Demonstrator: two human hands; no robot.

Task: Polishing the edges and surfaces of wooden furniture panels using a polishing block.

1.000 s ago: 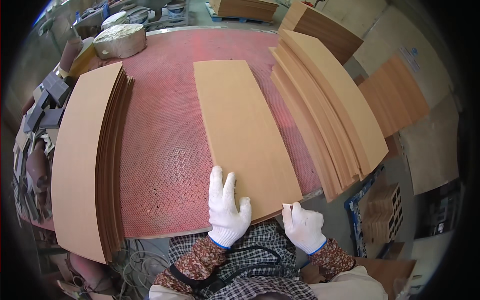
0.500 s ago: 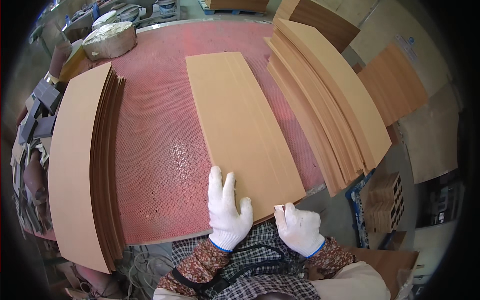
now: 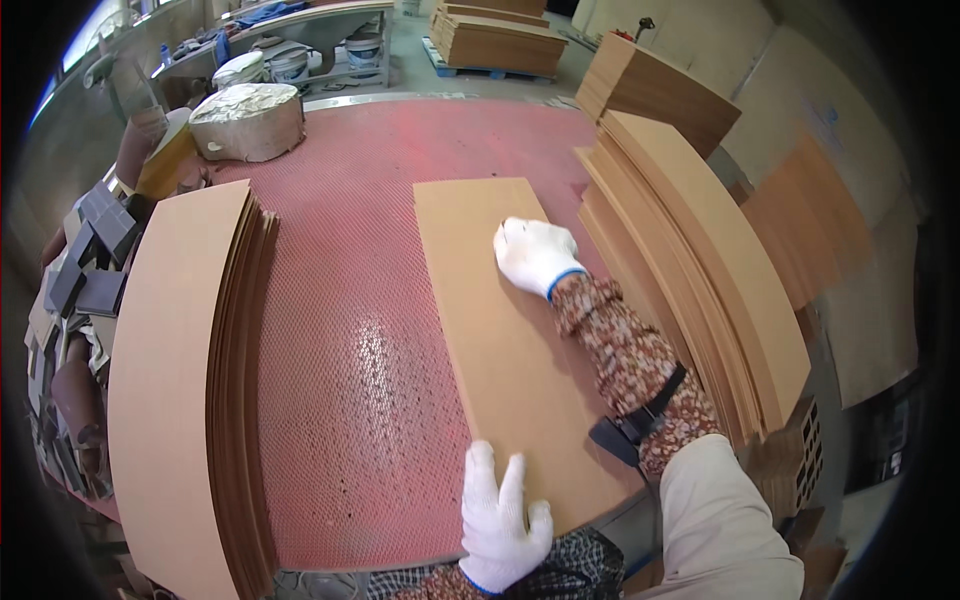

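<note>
A long tan wood-coloured panel (image 3: 500,330) lies lengthwise on the pink textured tabletop (image 3: 350,420). At its near left edge, my left hand (image 3: 500,530), in a white knit glove, rests with fingers apart and holds nothing. My right hand (image 3: 538,255), gloved the same way, is closed in a fist over the far right part of the panel. Whatever sits inside that fist is hidden by the fingers. My right forearm, in a flowered sleeve with a black strap, crosses above the panel.
Stacks of similar panels stand on both sides, a left stack (image 3: 175,390) and a right stack (image 3: 715,260). A wrapped, rounded block (image 3: 247,122) sits at the far left corner. Grey offcuts (image 3: 100,260) are heaped beyond the left stack. Further back, more panels (image 3: 500,45) lie on a blue pallet.
My right hand has travelled from the panel's near right corner to its far part, still closed. My left hand stays at the near left edge. The whole view has shifted, showing more background.
</note>
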